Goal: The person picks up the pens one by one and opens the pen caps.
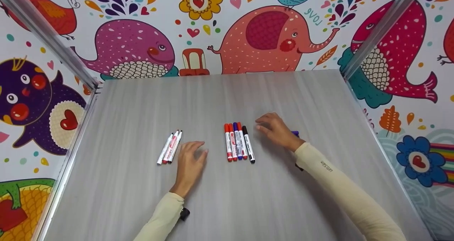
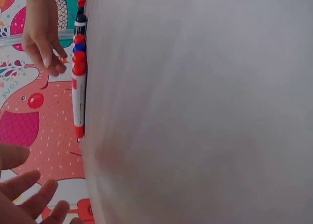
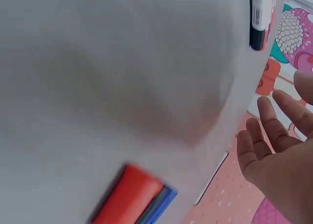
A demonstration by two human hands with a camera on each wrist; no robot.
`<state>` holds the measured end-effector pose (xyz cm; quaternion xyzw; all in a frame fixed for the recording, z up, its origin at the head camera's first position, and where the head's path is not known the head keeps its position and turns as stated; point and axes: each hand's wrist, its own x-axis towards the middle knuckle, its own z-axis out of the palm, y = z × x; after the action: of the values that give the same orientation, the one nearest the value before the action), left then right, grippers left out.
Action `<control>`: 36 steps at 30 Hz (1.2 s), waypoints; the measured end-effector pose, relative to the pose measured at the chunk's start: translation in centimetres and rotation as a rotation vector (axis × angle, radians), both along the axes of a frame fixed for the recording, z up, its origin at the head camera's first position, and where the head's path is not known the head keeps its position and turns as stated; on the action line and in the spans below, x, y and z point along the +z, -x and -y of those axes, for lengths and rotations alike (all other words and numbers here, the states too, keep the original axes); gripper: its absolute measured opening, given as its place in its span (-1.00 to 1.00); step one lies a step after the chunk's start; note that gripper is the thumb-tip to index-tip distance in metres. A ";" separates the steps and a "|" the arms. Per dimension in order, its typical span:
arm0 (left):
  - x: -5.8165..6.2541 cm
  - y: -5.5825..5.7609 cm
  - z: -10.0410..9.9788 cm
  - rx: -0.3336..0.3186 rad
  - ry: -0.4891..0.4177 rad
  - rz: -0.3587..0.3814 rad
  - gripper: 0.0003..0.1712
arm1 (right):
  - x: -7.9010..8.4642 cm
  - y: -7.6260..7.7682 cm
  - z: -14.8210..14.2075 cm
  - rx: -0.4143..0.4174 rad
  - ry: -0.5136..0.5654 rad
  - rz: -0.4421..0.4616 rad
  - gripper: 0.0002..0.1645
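Note:
A row of several whiteboard markers [image 1: 233, 141] with red, blue and black caps lies side by side mid-table, the black-ended marker [image 1: 249, 145] slightly angled. My right hand [image 1: 278, 130] hovers to the right of them, fingers loosely bent around nothing. To their left is my left hand [image 1: 189, 163], thumb and fingers apart, nothing held. Just beyond it, a small bunch of white-bodied markers [image 1: 170, 147] lies slanted. Behind my right wrist a blue marker end [image 1: 295, 133] pokes out; in the right wrist view, red, black and blue marker ends [image 3: 129, 194] show there, their rest cut off.
The grey wood-grain table [image 1: 212, 102] is bounded by metal side rails [image 1: 76, 141] and walls covered with cartoon animals, such as an elephant [image 1: 262, 42]. Cream sleeves [image 1: 337, 184] cover both forearms, and a small dark device [image 1: 184, 214] sits at the left wrist.

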<state>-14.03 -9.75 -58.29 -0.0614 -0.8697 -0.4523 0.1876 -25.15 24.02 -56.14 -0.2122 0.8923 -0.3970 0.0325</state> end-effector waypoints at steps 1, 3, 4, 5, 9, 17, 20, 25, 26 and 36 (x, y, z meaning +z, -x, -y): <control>-0.1 0.0 -0.3 -0.019 0.000 0.020 -0.66 | -0.1 0.0 0.4 0.005 -0.003 0.010 -0.66; -0.2 0.0 -0.9 -0.054 -0.009 0.069 -0.62 | -0.2 0.2 1.1 0.018 -0.008 0.018 -0.65; -0.2 0.0 -1.2 -0.069 -0.014 0.092 -0.59 | -0.3 0.3 1.4 0.025 -0.007 0.025 -0.65; -0.2 0.0 -1.5 -0.081 -0.021 0.114 -0.57 | -0.3 0.3 1.8 0.034 -0.006 0.028 -0.64; -0.2 0.1 -2.7 -0.114 -0.025 0.157 -0.53 | -0.5 0.6 3.1 0.065 0.002 0.045 -0.61; -0.8 0.1 -4.7 -0.136 -0.021 0.188 -0.38 | -1.5 0.8 5.1 0.091 0.008 0.054 -0.57; -1.4 0.0 -5.2 -0.117 -0.028 0.179 -0.27 | -1.7 1.0 5.7 0.112 0.003 0.042 -0.51; -2.1 -0.6 -6.0 -0.084 -0.033 0.205 -0.11 | -2.1 1.3 6.5 0.134 -0.019 0.028 -0.39; -2.2 -0.7 -6.2 -0.082 -0.031 0.213 -0.09 | -2.2 1.4 6.6 0.134 -0.021 0.034 -0.37; -3.2 -0.9 -7.1 -0.065 0.053 0.208 -0.11 | -2.5 2.0 7.5 0.158 -0.074 0.044 -0.32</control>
<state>-13.13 -2.67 -61.53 -0.0472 -0.8936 -0.4391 0.0801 -27.19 16.54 -58.66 -0.2718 0.8858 -0.3648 0.0913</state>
